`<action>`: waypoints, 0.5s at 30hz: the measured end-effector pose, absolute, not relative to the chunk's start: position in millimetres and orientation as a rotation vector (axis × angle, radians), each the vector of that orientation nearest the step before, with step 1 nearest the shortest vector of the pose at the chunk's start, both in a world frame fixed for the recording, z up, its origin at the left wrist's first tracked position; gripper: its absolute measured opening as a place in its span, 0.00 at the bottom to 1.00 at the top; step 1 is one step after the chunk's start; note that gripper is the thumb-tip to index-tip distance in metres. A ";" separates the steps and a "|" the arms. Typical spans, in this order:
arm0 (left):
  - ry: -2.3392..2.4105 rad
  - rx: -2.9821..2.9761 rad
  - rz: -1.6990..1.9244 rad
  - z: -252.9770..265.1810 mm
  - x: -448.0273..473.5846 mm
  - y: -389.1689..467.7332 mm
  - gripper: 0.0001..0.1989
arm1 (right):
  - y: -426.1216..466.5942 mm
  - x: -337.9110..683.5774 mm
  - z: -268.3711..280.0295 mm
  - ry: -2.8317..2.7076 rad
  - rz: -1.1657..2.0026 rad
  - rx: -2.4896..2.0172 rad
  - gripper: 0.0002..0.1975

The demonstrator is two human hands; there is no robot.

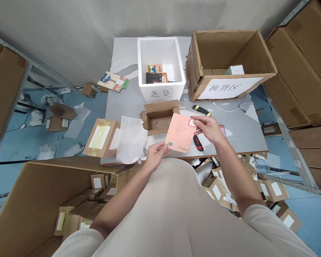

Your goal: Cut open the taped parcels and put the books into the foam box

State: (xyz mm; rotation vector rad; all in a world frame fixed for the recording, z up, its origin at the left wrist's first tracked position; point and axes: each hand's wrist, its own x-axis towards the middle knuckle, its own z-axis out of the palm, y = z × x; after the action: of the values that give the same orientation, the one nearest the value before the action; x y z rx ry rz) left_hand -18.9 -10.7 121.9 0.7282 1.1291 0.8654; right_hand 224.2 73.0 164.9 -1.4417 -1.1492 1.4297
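A pink book (179, 132) with a barcode and small printed text is held over the table's front edge. My left hand (157, 154) pinches its lower left corner, by the barcode. At the upper right corner, my right hand (207, 127) grips it near a red-framed label. Just behind the book stands an opened small cardboard box (159, 121). A red and black box cutter (198, 142) lies below my right hand, and a yellow and black one (201, 110) lies farther back. A phone (223, 131) is partly hidden by my right wrist.
At the back stand a white foam box (160, 91) with several books and a large cardboard box (195, 84) holding a small pale box. A taped carton (103, 137) and foam wrap (131, 141) lie left. Large bins of parcels (42, 200) flank me.
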 end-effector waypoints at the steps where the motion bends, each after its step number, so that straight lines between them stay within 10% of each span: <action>1: 1.137 0.738 0.868 121.6 -17.5 -10.6 0.25 | 72.8 224.4 164.0 -1.144 1.436 -1.441 0.24; 15: 1.279 1.072 0.922 118.0 3.6 -18.6 0.21 | 58.3 230.1 148.3 -1.212 1.149 -1.522 0.21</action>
State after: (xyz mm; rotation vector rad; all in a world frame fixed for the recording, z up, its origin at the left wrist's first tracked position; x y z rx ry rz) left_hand 3.6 -18.6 118.0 1.0723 1.2794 0.9218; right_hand 230.1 58.3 148.3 -1.5221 -1.2119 1.1489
